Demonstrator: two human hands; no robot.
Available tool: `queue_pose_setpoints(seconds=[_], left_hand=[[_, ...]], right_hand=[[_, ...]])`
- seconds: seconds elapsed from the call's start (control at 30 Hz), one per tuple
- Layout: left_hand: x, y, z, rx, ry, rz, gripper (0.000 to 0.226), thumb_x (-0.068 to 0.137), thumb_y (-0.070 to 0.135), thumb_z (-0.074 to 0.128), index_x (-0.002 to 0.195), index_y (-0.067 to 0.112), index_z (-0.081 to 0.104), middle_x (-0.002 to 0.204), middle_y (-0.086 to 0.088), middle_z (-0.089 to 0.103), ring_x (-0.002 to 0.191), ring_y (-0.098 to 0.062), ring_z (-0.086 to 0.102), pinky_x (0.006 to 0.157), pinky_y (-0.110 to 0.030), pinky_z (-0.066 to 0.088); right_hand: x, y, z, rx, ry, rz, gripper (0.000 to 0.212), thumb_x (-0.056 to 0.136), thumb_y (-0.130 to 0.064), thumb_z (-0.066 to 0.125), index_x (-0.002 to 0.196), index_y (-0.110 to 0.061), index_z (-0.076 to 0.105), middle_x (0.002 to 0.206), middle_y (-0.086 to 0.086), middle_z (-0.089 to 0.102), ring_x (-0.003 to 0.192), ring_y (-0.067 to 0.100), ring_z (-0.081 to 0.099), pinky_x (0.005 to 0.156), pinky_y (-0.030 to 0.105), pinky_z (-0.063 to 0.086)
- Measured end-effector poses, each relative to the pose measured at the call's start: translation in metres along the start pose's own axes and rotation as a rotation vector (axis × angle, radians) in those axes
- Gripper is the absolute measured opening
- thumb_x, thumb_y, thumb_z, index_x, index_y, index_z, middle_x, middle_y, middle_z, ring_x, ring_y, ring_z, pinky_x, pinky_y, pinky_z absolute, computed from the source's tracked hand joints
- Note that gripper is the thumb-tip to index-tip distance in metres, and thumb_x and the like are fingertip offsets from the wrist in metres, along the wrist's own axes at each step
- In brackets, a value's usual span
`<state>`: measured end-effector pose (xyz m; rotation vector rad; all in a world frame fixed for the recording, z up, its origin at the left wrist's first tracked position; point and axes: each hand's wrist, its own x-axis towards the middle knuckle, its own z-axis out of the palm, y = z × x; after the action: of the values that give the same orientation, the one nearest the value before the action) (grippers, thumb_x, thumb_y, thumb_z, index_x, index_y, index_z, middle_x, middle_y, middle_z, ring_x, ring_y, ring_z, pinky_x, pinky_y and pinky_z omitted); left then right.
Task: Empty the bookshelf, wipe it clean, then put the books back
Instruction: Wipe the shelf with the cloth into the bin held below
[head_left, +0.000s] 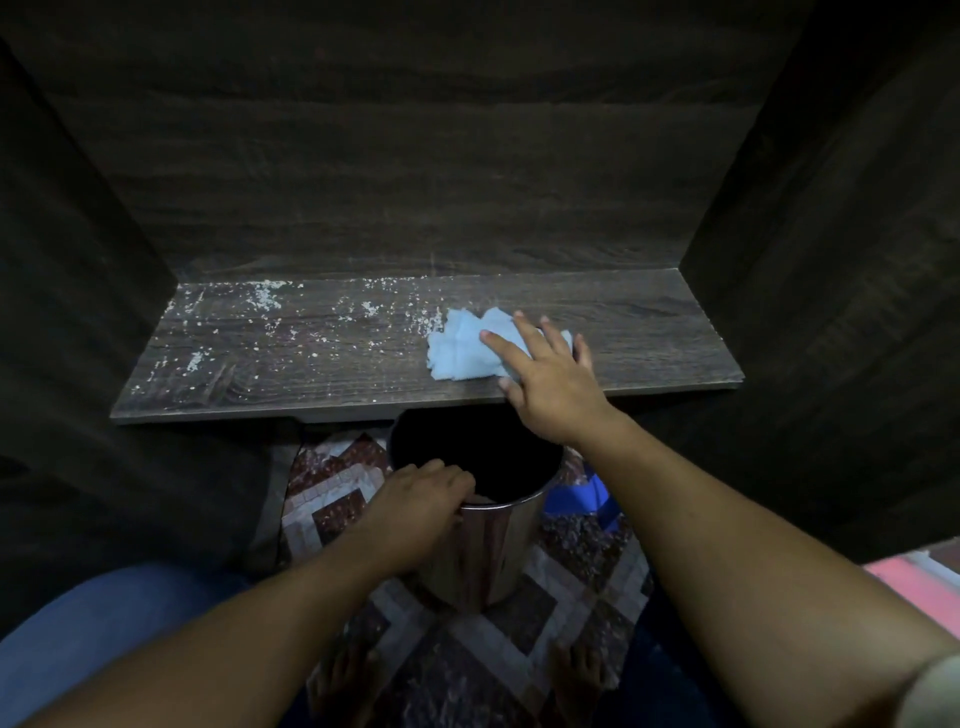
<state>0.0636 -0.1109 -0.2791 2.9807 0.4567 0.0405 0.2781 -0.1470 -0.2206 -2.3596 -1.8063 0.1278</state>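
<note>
Dark wood shelf (311, 358) crumb-speckled; right hand (550, 374) spread flat on blue cloth (467, 348); left hand (415, 499) gripping steel bin (488, 551) rim.

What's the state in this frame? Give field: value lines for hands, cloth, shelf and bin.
right hand: flat on the cloth, fingers spread, pressing it onto the shelf
left hand: grips the rim of the bin
cloth: light blue, crumpled, right of the shelf's middle
shelf: dark wood, no books on it
white specks: scattered over the shelf's left half; the right part looks clean
bin: shiny metal, open top, just below the shelf's front edge
stage: wiping not finished
</note>
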Motion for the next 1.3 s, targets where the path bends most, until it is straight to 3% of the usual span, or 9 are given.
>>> queue_pose_setpoints(seconds=[0.23, 0.43, 0.6, 0.7, 0.8, 0.97, 1.07, 1.17, 1.3], left_hand=[[0.004, -0.012, 0.046, 0.075, -0.048, -0.004, 0.052, 0.040, 0.021, 0.090, 0.081, 0.020, 0.059, 0.073, 0.003, 0.062, 0.061, -0.017, 0.058, 0.048, -0.025, 0.044], [0.011, -0.016, 0.075, 0.080, -0.133, -0.001, 0.039, 0.044, 0.019, 0.088, 0.077, 0.022, 0.067, 0.070, 0.004, 0.065, 0.062, -0.018, 0.064, 0.045, -0.022, 0.048], [0.026, -0.009, 0.061, -0.107, -0.311, -0.175, 0.042, 0.083, 0.039, 0.065, 0.119, 0.019, 0.054, 0.121, -0.003, 0.058, 0.114, -0.025, 0.055, 0.084, -0.032, 0.046], [0.032, -0.003, 0.042, -0.142, -0.168, -0.219, 0.052, 0.082, 0.055, 0.063, 0.121, 0.022, 0.054, 0.121, 0.000, 0.059, 0.112, -0.022, 0.054, 0.084, -0.031, 0.045], [0.034, -0.004, 0.014, -0.149, 0.054, -0.263, 0.034, 0.082, 0.038, 0.065, 0.109, 0.020, 0.058, 0.106, -0.001, 0.062, 0.102, -0.024, 0.057, 0.079, -0.034, 0.048], [0.025, -0.019, -0.031, -0.178, 0.344, -0.365, 0.021, 0.076, 0.017, 0.068, 0.095, 0.018, 0.060, 0.088, 0.001, 0.062, 0.085, -0.025, 0.059, 0.069, -0.035, 0.050], [0.023, -0.027, -0.054, -0.173, 0.410, -0.356, 0.020, 0.079, 0.015, 0.066, 0.096, 0.018, 0.057, 0.090, 0.002, 0.059, 0.087, -0.023, 0.056, 0.068, -0.034, 0.049], [0.035, -0.031, -0.073, -0.150, 0.404, -0.310, 0.019, 0.084, 0.020, 0.064, 0.101, 0.017, 0.057, 0.098, 0.000, 0.055, 0.095, -0.023, 0.052, 0.075, -0.036, 0.048], [0.060, -0.037, -0.088, -0.072, 0.347, -0.236, 0.029, 0.084, 0.027, 0.066, 0.111, 0.017, 0.058, 0.109, -0.003, 0.054, 0.105, -0.025, 0.050, 0.085, -0.040, 0.047]], right_hand=[[0.007, 0.009, 0.005, 0.157, 0.044, -0.059, 0.056, 0.100, -0.024, 0.040, 0.152, -0.035, 0.021, 0.162, 0.001, 0.015, 0.149, 0.027, 0.007, 0.119, 0.052, 0.003], [0.007, 0.014, 0.019, 0.169, 0.131, -0.091, 0.057, 0.096, -0.021, 0.045, 0.150, -0.030, 0.030, 0.159, 0.004, 0.024, 0.147, 0.033, 0.014, 0.118, 0.055, 0.007], [0.005, 0.011, 0.015, 0.153, 0.123, -0.076, 0.057, 0.096, -0.021, 0.046, 0.150, -0.030, 0.031, 0.160, 0.003, 0.022, 0.147, 0.032, 0.011, 0.118, 0.054, 0.004], [0.002, 0.007, 0.011, 0.091, 0.116, -0.067, 0.058, 0.096, -0.023, 0.044, 0.151, -0.032, 0.028, 0.160, 0.002, 0.019, 0.148, 0.032, 0.008, 0.117, 0.056, 0.000], [-0.009, 0.001, 0.009, 0.048, 0.210, -0.076, 0.056, 0.091, -0.020, 0.045, 0.146, -0.026, 0.038, 0.157, 0.008, 0.028, 0.146, 0.037, 0.013, 0.116, 0.058, 0.002], [-0.029, -0.008, -0.010, 0.087, 0.403, -0.095, 0.040, 0.076, -0.021, 0.038, 0.103, -0.010, 0.065, 0.103, 0.011, 0.061, 0.100, 0.034, 0.047, 0.085, 0.045, 0.042], [-0.043, -0.013, -0.021, 0.122, 0.206, -0.063, 0.017, 0.078, -0.014, 0.051, 0.091, -0.013, 0.062, 0.090, 0.007, 0.063, 0.088, 0.032, 0.055, 0.068, 0.033, 0.041], [-0.055, -0.018, -0.013, 0.106, -0.105, -0.062, 0.022, 0.084, -0.024, 0.056, 0.105, -0.021, 0.061, 0.109, 0.002, 0.062, 0.102, 0.026, 0.057, 0.074, 0.030, 0.043], [-0.068, -0.023, 0.017, -0.008, -0.293, -0.159, 0.032, 0.086, -0.030, 0.058, 0.116, -0.019, 0.059, 0.117, 0.006, 0.057, 0.112, 0.026, 0.052, 0.078, 0.032, 0.039]])
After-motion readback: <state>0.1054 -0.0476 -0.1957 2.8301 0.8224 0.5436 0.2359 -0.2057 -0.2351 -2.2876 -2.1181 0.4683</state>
